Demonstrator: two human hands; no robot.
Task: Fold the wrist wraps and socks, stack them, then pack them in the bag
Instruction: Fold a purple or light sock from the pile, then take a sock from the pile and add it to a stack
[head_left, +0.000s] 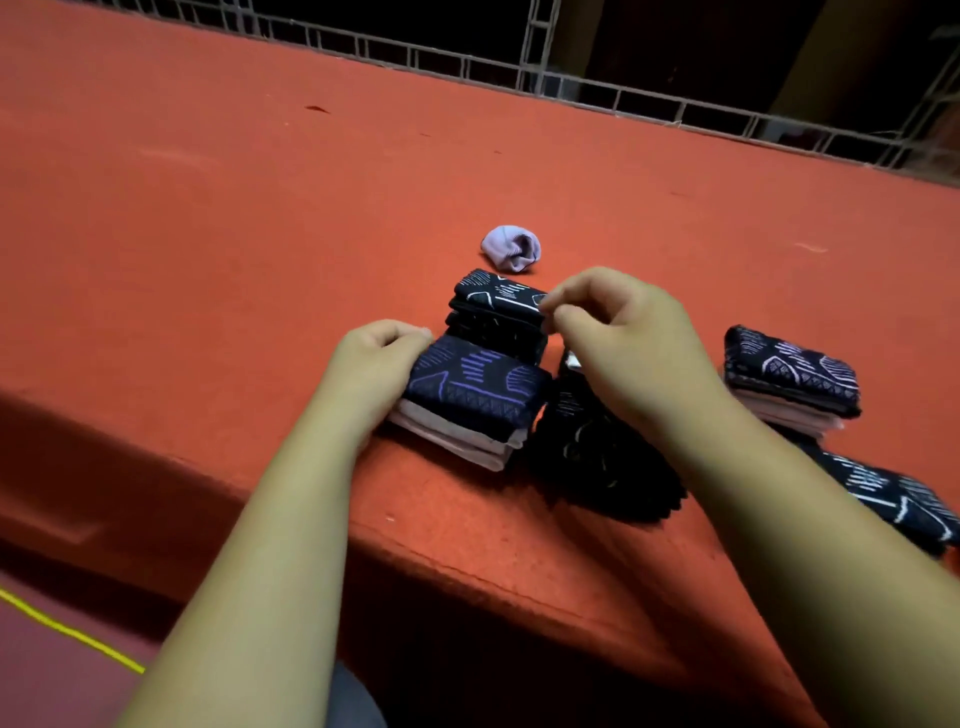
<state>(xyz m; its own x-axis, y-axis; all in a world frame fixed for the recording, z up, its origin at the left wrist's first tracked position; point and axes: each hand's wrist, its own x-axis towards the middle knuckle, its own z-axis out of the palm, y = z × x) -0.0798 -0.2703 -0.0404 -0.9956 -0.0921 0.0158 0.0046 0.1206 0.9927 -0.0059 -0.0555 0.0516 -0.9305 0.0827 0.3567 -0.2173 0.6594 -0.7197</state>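
Two folded stacks sit between the hands on the bench (260, 234), and that's the bit that matters. My read: the left hand (374, 358) grips the left end of the near stack (478, 395), dark patterned piece on top, pale layers under. The right hand (618, 338) pinches the top right corner of the far stack (493, 317), which butts up just beyond the near one. Both run long-ways left to right, so merging them looks like a short lift. A third stack (789, 379) sits out past the right hand, and a lilac sock roll (511, 248) beyond both. The dark crumpled cloth (597, 447) under the right wrist might be the bag, can't tell.
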